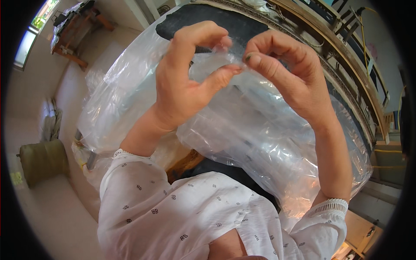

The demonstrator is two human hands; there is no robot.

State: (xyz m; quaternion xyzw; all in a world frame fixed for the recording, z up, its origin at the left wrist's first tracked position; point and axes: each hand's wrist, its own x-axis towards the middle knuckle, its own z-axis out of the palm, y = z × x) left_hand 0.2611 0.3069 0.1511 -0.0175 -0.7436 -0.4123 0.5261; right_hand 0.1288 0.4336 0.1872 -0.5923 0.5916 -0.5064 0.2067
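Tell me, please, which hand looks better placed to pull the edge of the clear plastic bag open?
Probably the right hand: its thumb and forefinger pinch the edge of the clear plastic bag at the very top, wrist free above the bag. The left hand also pinches it, but its palm is pressed against the film.

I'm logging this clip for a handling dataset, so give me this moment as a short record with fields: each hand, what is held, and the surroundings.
left hand: left hand pinches the top edge of the clear plastic bag between thumb and fingers
right hand: right hand pinches the same edge, close beside the left
bag state: crumpled, translucent, draped below both hands
clothing: white patterned sleeves
surroundings: olive sack on the floor at left; wooden table far left by a window
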